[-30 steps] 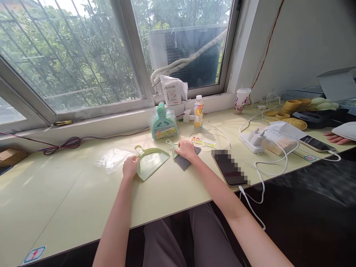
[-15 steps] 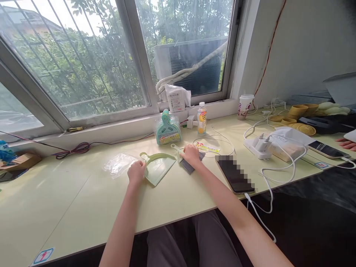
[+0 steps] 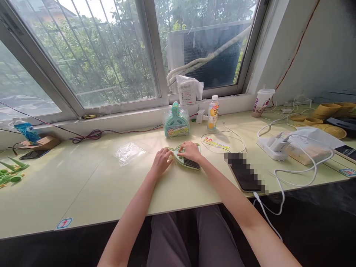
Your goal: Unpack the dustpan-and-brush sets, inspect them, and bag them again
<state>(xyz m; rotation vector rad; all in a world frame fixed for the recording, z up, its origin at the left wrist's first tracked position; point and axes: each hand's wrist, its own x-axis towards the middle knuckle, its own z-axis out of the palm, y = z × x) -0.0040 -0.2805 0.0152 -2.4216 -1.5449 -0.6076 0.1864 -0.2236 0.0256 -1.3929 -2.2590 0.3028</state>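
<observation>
A small pale green dustpan (image 3: 185,163) lies on the yellow-green table (image 3: 97,185) in front of me, with a little brush (image 3: 191,163) with dark bristles lying in it. My left hand (image 3: 161,162) has its fingers curled on the dustpan's handle at the left. My right hand (image 3: 190,151) presses on the brush from above, fingers closed over it. A clear empty plastic bag (image 3: 129,152) lies just to the left. Behind stands a packaged teal dustpan set (image 3: 177,123).
A phone (image 3: 246,174) on a white cable lies right of my hands, beside a charger block (image 3: 274,146), a white bag (image 3: 311,142) and a printed label (image 3: 216,143). A bottle (image 3: 213,117) and cup (image 3: 261,102) stand by the window. Green pieces (image 3: 9,172) lie far left.
The brush, earlier lying beside the dustpan, now sits inside it. Both hands have come together over the pair, and the view has swung left.
</observation>
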